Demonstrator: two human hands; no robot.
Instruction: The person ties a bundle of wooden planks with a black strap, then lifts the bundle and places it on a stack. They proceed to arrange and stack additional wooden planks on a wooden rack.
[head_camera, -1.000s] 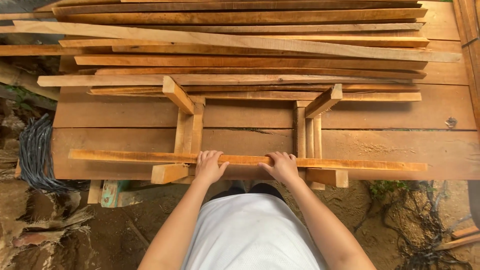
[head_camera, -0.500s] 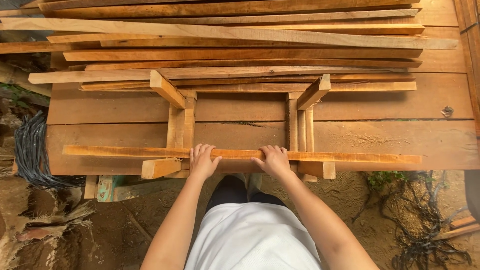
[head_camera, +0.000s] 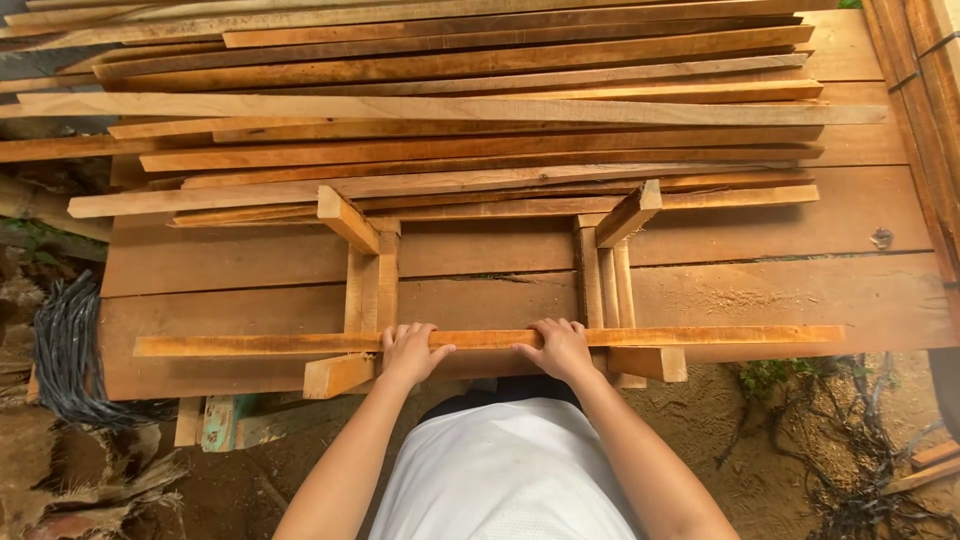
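Gripping long slat (head_camera: 700, 336) | left hand (head_camera: 410, 352), right hand (head_camera: 562, 348) both clamped on it, side by side | slat runs left-right across wooden frame (head_camera: 365, 290) on tabletop (head_camera: 800, 290)

Board ends (head_camera: 60, 150) beyond left edge.

two hands: a left hand (head_camera: 408, 352) and a right hand (head_camera: 560, 347). one long slat (head_camera: 700, 337) lies across under them. four short blocks stick out of the wooden frame: two near blocks (head_camera: 338, 375) and two far blocks (head_camera: 346, 218). two pairs of uprights (head_camera: 372, 290) join them, one pair on each side. one stack of slats (head_camera: 450, 110) lies beyond, too many and too overlapped to count. one bundle of dark cable (head_camera: 65, 350) sits at the left.
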